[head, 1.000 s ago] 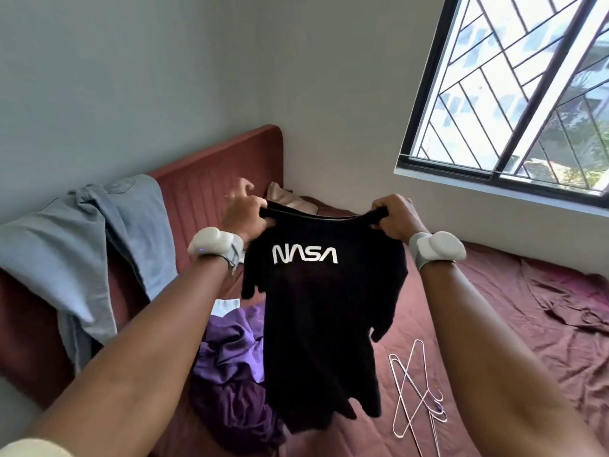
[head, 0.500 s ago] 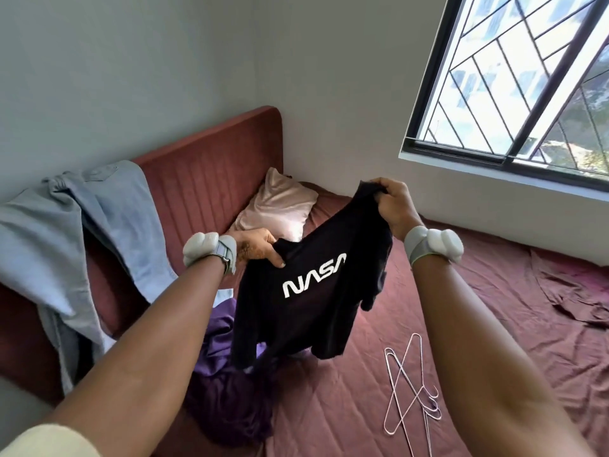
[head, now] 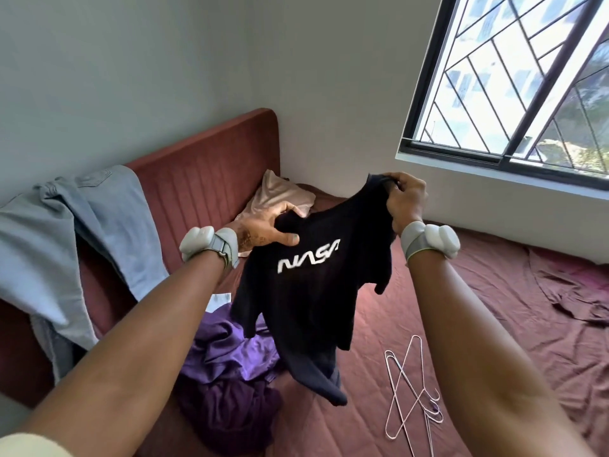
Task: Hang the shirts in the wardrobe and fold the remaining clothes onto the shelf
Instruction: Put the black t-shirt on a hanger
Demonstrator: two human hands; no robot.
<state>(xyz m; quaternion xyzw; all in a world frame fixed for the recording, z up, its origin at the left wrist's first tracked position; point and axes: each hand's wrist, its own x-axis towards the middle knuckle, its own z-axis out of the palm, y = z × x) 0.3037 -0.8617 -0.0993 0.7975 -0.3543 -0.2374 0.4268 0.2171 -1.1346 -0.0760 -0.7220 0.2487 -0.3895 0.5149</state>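
left hand (head: 263, 225) pinches one shoulder of the black nasa shirt (head: 309, 291); right hand (head: 403, 201) grips the other shoulder, held higher. shirt hangs tilted above the bed (head: 494, 324), its hem trailing toward the purple clothes (head: 227, 367) at the headboard edge. wire hangers (head: 412, 390) lie just beside, near the front edge. risk: the uneven hold bunches the collar, so a hanger could snag or the hem drag into the pile.

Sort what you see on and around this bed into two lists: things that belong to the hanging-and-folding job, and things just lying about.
Job: black NASA shirt held by left hand and right hand; wire hangers; purple clothes; jeans.

Lying about: pillow; crumpled bedsheet.
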